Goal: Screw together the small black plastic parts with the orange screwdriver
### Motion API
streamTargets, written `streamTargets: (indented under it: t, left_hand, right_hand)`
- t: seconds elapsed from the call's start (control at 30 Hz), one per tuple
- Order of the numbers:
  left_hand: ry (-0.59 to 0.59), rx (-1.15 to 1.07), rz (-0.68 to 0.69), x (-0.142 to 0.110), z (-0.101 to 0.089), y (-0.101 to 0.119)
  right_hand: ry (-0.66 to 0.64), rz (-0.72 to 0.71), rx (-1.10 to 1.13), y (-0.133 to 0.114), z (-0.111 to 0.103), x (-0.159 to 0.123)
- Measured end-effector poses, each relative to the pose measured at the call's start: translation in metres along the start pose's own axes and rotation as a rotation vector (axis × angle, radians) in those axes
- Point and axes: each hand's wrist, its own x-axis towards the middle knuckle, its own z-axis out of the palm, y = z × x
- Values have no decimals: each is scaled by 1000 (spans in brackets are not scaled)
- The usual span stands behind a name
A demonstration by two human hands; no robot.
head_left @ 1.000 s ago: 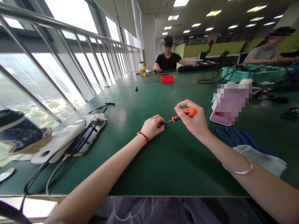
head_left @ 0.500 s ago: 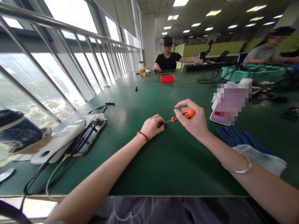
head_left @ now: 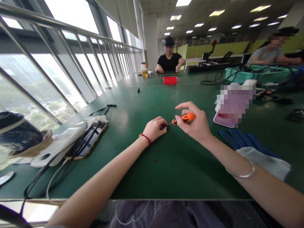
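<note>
My right hand (head_left: 196,125) grips a small orange-handled screwdriver (head_left: 184,118), with the index finger stretched out above the handle. The blade points left into a small dark part (head_left: 163,126) that my left hand (head_left: 154,129) pinches against the green table (head_left: 166,164). The left fingers are curled round the part and hide most of it. A red cord sits on my left wrist and a silver bangle on my right forearm.
Blue and grey gloves (head_left: 251,148) lie to the right. A phone (head_left: 89,141), a white device (head_left: 58,145) and black cables sit at left by the glass railing. A red tray (head_left: 170,80) stands far off. Two other people sit at the far end and far right.
My right hand and the screwdriver have shifted slightly left and down toward the left hand. The person at the far end has drawn an outstretched arm back in.
</note>
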Motion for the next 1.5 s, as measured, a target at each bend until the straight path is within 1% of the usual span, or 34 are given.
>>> streamTargets:
  t: [0.1,0.27,0.37,0.47,0.57,0.67,0.7,0.77,0.83,0.9,1.0,1.1,1.17,1.3,1.33,1.43,1.5]
  left_hand:
    - [-2,3,-10,0,0,0]
    - [-6,7,-3,0,-1,0]
    - [-1,5,-4,0,0,0]
    - [-1,4,-10,0,0,0]
    - [-3,4,-14,0,0,0]
    - [-10,2,-11,0,0,-1]
    - [-12,1,-10,0,-1,-1]
    - [-11,0,-11,0,-1,-1]
    - [-8,-2,-17,0,-1,0]
    - [-8,-3,-26,0,-1,0]
    - [-7,-6,-28,0,-1,0]
    - [0,-16,-21,0,0,-1]
    - [7,-27,-18,0,0,-2]
    - [13,-53,-33,0,1,-3]
    - [12,-55,-37,0,1,-3]
    - [7,-50,-36,0,0,-3]
    - [3,-47,-32,0,0,-3]
  right_hand:
    - [73,-31,-27,3,1,0]
    - [32,61,-56,2,1,-1]
    - [16,13,-20,1,0,-1]
    - [59,-38,-8,3,2,-1]
    - [90,27,-23,3,2,0]
    - [53,119,-42,0,2,0]
    - [35,118,-34,-1,1,0]
    - [16,73,-6,-1,1,0]
    - [32,12,12,1,1,0]
    - [68,-16,9,4,1,1]
    - [85,49,-32,4,1,1]
    - [36,109,-31,0,0,1]
    - [12,87,10,-1,0,1]
    - [52,11,67,4,2,2]
    - [63,23,69,5,2,2]
    - [78,134,28,6,3,2]
    - [63,159,14,4,2,3]
